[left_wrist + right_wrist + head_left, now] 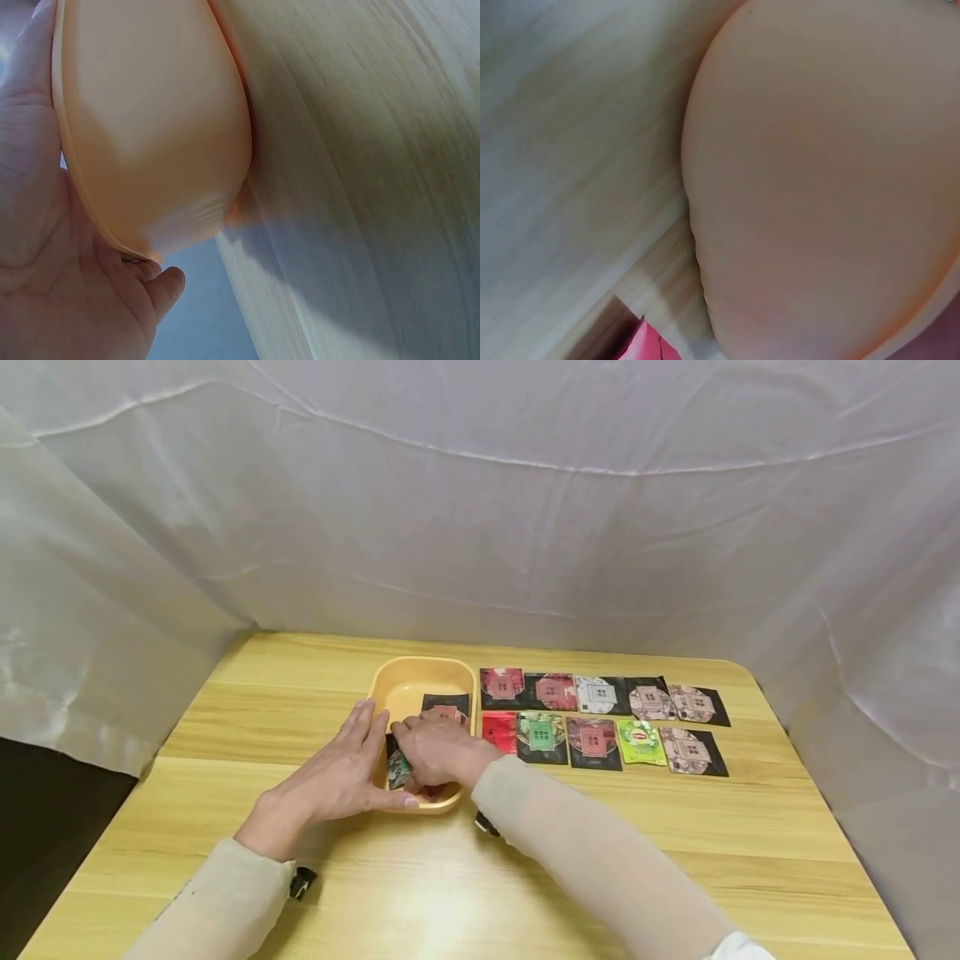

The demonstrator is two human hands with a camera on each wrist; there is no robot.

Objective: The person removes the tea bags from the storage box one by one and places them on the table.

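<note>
A yellow plastic bin [405, 672] stands on the table with several tea sachets in it. My left hand [333, 772] rests along its left rim, fingers extended and thumb across the near edge. In the left wrist view, the palm lies against the rim of the bin [157, 112]. My right hand [435, 750] reaches inside with bent fingers over a dark green-patterned sachet [397, 767]; I cannot tell whether it grips this sachet. Beside that hand lies a black sachet with a red label [447, 703]. The right wrist view shows only the bin's outer wall [817, 180].
Right of the bin, sachets form two rows. The back row has several black sachets [550, 691]; the front row includes a red sachet [498, 732], a green-labelled one [542, 737] and a bright green one [641, 742]. Grey cloth [480, 527] hangs behind the wooden table [435, 893].
</note>
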